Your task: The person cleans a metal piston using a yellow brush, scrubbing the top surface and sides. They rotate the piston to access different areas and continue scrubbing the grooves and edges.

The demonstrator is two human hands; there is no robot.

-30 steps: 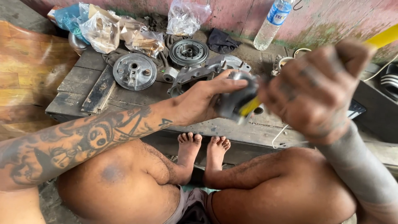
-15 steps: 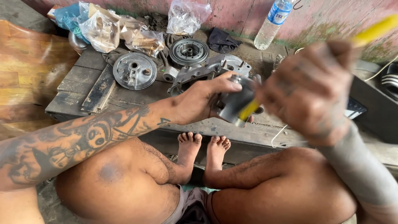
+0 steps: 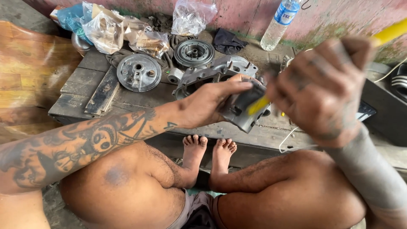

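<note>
The left hand (image 3: 207, 104) closes its fingers around a grey metal part (image 3: 243, 108), held above the desk (image 3: 80, 80) edge; the right hand (image 3: 320, 89) is clenched on a yellow tool (image 3: 388, 34) pushed into it. The tool may slip and hit the thumb, I think. Behind lie crumpled clear bags (image 3: 193, 17) and a bottle (image 3: 280, 23) with blue label.

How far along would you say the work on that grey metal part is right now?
Already stripped: a round plate, a pulley-like disc and a housing lie on the wooden platform. In hand: the left hand holds the grey metal part; the right hand works a yellow-handled tool into it. Reassembly appears left.
</note>
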